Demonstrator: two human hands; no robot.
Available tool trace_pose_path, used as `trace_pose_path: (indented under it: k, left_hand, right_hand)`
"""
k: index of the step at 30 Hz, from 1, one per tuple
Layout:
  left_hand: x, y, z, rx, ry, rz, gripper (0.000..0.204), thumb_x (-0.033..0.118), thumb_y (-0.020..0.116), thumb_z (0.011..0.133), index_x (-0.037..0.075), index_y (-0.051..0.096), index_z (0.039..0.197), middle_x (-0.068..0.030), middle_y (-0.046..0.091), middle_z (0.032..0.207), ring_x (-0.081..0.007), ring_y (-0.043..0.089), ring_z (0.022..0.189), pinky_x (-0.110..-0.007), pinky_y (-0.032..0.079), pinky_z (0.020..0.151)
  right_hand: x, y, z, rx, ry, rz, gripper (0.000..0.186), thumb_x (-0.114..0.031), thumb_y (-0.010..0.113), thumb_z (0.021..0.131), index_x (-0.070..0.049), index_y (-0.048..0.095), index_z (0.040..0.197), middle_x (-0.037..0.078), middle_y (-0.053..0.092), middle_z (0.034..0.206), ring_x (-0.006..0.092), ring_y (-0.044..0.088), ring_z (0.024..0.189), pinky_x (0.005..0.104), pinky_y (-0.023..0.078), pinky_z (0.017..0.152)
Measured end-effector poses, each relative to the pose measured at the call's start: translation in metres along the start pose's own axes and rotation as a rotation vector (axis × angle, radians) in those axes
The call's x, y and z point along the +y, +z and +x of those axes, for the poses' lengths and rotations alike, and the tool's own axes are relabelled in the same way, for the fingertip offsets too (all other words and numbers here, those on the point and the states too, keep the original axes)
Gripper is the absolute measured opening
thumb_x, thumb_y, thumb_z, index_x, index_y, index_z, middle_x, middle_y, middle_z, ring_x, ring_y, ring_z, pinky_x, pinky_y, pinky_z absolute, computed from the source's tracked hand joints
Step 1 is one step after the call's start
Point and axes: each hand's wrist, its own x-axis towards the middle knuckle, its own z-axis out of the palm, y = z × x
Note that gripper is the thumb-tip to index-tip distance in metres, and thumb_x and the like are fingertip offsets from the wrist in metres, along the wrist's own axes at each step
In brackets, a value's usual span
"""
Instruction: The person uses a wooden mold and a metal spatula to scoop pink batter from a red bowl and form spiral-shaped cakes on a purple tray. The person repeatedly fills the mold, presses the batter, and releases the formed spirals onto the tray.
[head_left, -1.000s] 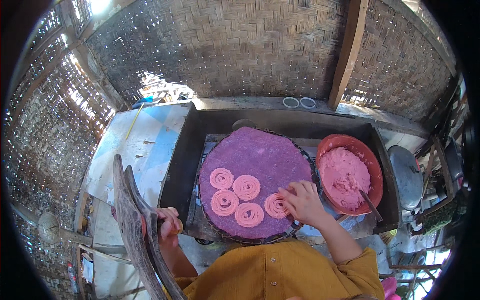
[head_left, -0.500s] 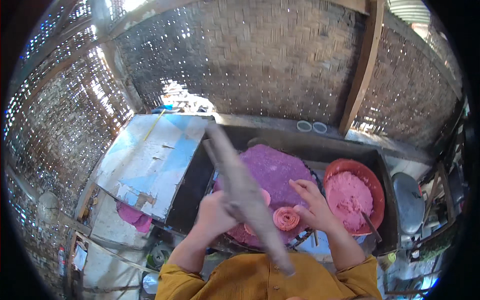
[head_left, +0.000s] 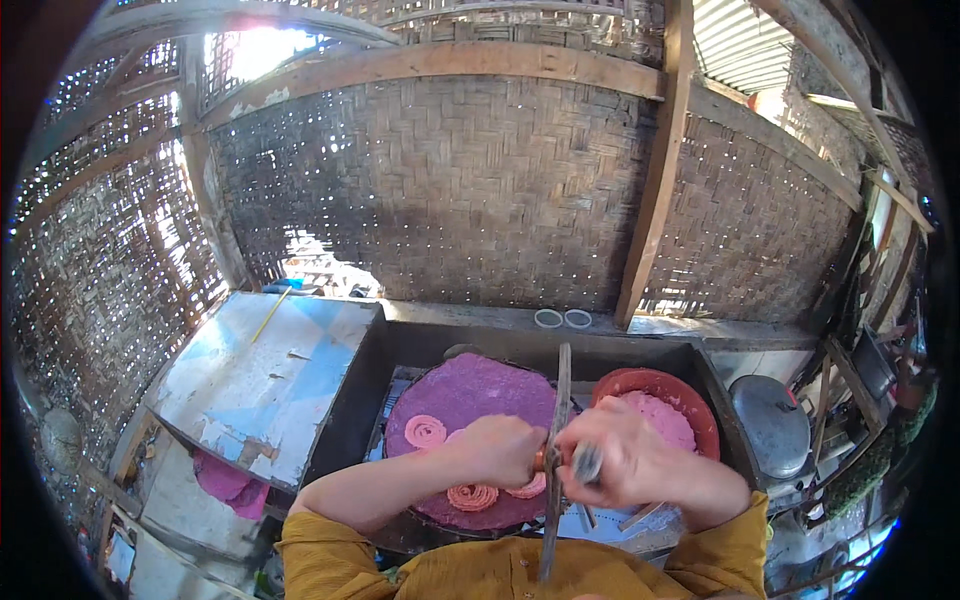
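Observation:
Both my hands are raised in front of my chest, over the near side of a round purple cloth [head_left: 480, 390]. They grip a wooden hand press with a long bar [head_left: 562, 395] that runs away from me. My left hand [head_left: 498, 450] is closed in a fist at the left of the bar. On the right, my right hand [head_left: 625, 455], slightly blurred, wraps round the press near its greyish round end [head_left: 587, 461]. Coiled ridged dough spirals lie on the cloth: a pink one [head_left: 426, 432] at the left and an orange-pink one [head_left: 472, 497] nearer me. Others are partly hidden by my left forearm.
A red basin [head_left: 705, 400] of pink dough [head_left: 662, 418] stands at the right in a dark wooden trough [head_left: 345, 410]. Beyond it is a lidded metal pot [head_left: 768, 415]. A worn blue-white board [head_left: 260, 370] lies at the left. Two rings [head_left: 548, 319] sit on the back ledge.
My right hand has left the spiral beside it and now grips the press. My left hand has moved rightward with it, and the long bar has turned. The view has tilted up.

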Motion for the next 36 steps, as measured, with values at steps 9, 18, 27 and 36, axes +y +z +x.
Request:
trace_pose_path:
  k: [9, 18, 27, 36]
  left_hand:
    - [0.004, 0.025, 0.005, 0.437, 0.227, 0.115, 0.023, 0.026, 0.062, 0.068, 0.009, 0.057, 0.082, -0.0090, 0.058, 0.060, -0.0299, 0.058, 0.056, -0.040, 0.047, 0.051]
    - [-0.035, 0.058, 0.064, 0.353, 0.568, -0.722, 0.043, 0.023, 0.075, 0.058, 0.007, 0.058, 0.094, -0.0135, 0.060, 0.084, -0.0276, 0.060, 0.078, -0.038, 0.047, 0.066]
    - [-0.001, 0.034, 0.083, 0.848, 1.066, -1.707, 0.037, 0.024, 0.062, 0.080, 0.007, 0.051, 0.111, -0.0161, 0.054, 0.104, -0.0315, 0.046, 0.110, -0.055, 0.038, 0.094]
    - [-0.024, 0.044, 0.031, 0.789, 0.634, -1.548, 0.042, 0.012, 0.068, 0.071, 0.019, 0.051, 0.109, -0.0083, 0.039, 0.109, -0.0318, 0.047, 0.105, -0.049, 0.042, 0.090]
  right_hand:
    - [0.012, -0.047, -0.039, 0.127, 0.544, 0.380, 0.047, -0.010, 0.062, 0.070, -0.002, 0.034, 0.107, 0.005, 0.054, 0.075, 0.0145, 0.055, 0.063, 0.0275, 0.044, 0.055]
    - [0.033, -0.075, -0.115, 1.338, 0.255, 0.382, 0.040, -0.006, 0.054, 0.073, -0.003, 0.035, 0.109, 0.007, 0.049, 0.073, 0.0164, 0.049, 0.065, 0.0283, 0.044, 0.061]
    - [0.094, 0.016, -0.148, 0.698, 0.462, 0.231, 0.043, -0.026, 0.061, 0.079, -0.007, 0.047, 0.115, 0.017, 0.051, 0.116, 0.0295, 0.048, 0.107, 0.0401, 0.039, 0.090]
    - [0.176, 0.069, -0.325, -0.465, 1.642, -0.537, 0.024, -0.019, 0.050, 0.077, -0.007, 0.066, 0.090, 0.013, 0.063, 0.094, 0.0278, 0.061, 0.089, 0.0400, 0.049, 0.075]
